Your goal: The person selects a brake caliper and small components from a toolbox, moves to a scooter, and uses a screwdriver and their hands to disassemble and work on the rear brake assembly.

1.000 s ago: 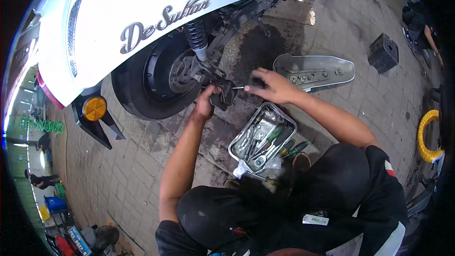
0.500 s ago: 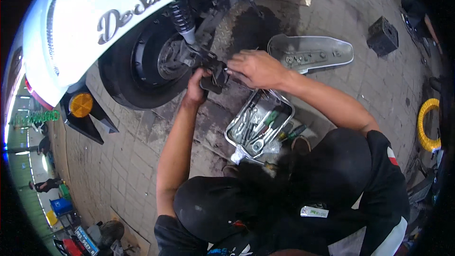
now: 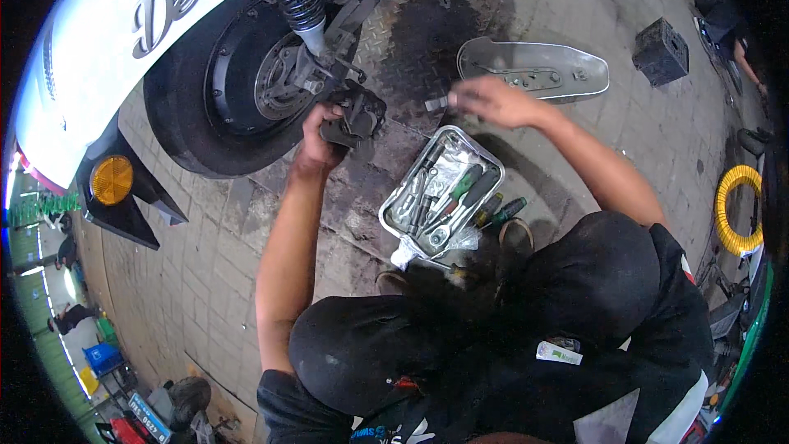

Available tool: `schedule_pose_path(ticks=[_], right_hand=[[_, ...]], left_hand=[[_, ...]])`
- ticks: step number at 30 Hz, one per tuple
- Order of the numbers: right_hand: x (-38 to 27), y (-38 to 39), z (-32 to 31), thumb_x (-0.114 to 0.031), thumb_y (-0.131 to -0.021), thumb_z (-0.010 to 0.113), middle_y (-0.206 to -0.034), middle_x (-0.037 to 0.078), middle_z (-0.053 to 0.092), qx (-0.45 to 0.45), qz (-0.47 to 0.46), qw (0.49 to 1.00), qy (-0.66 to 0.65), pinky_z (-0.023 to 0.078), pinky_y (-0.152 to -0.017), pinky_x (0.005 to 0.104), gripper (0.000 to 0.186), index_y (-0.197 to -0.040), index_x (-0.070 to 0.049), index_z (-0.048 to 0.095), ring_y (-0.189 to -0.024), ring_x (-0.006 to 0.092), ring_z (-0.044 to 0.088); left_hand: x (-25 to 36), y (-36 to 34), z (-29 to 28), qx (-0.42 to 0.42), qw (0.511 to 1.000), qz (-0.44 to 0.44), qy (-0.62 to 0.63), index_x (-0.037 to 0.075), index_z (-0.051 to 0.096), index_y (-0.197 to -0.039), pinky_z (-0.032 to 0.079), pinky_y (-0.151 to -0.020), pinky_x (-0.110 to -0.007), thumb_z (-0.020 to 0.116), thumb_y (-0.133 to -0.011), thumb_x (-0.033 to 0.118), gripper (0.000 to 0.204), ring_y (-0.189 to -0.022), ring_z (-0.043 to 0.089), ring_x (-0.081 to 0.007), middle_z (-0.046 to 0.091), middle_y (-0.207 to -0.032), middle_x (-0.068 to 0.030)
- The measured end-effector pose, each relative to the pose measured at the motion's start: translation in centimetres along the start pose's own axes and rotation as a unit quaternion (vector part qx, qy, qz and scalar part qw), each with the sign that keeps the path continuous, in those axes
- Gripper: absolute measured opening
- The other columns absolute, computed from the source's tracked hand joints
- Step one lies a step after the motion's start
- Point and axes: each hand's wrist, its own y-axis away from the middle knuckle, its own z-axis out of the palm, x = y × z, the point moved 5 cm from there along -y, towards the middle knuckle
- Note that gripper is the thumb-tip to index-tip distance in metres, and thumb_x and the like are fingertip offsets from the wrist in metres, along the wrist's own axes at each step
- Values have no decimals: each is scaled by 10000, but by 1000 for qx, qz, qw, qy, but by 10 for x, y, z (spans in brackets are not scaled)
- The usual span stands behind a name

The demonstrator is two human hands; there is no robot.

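My left hand is closed around a dark brake caliper, which sits off the brake disc beside the scooter's rear wheel. My right hand is held out to the right of the caliper, smeared by motion. At its fingertips shows a small grey metal piece, too blurred to tell its kind. Just below that hand, a metal tray holds screwdrivers, a ratchet and several other tools.
A grey scooter cover lies on the paving beyond my right hand. Farther right are a black crate and a coiled yellow hose. The shock absorber and white body panel rise at upper left.
My right hand has drawn away from the caliper to the right, with the small grey piece at its fingertips. My left hand stays on the caliper. The whole view has shifted slightly.
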Motion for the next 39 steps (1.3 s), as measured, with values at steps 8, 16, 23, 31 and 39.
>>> schedule_pose_path(ticks=[8,16,23,31,39], right_hand=[[108,49,141,-460,-961,491,-935,262,670,-206,74,973,73,499,-818,508,503,-1028,12,651,-877,443,644],[95,52,137,-540,-951,473,-904,236,671,-171,121,958,195,515,-786,520,568,-1051,-13,661,-860,438,650],[-18,-19,51,-363,-861,735,-1018,101,655,152,62,973,-163,516,-825,349,470,-1145,-10,613,-903,206,647],[-52,-30,24,-283,-852,776,-976,91,694,129,81,888,-433,508,-722,250,434,-1111,36,637,-794,84,626],[-50,-35,34,-290,-892,730,-955,89,693,63,175,861,-474,518,-664,230,421,-1133,24,586,-790,108,661]], left_hand=[[15,20,66,-90,993,-7,75,73,573,-1260,509,-806,-468,530,-676,444,693,-999,634,-326,655,-1166,-148],[9,23,82,-34,989,21,141,100,579,-1229,499,-814,-529,506,-702,469,647,-994,618,-321,642,-1148,-130],[-13,3,45,83,981,103,142,122,595,-1153,484,-902,-448,540,-748,436,515,-1036,604,-299,636,-1125,-94],[-5,4,59,33,991,95,90,117,604,-1068,459,-929,-405,545,-776,364,387,-1031,591,-244,632,-1078,-60],[3,15,53,-19,996,82,32,84,528,-1315,470,-957,-425,578,-751,469,685,-1134,576,-280,593,-1269,-109]])
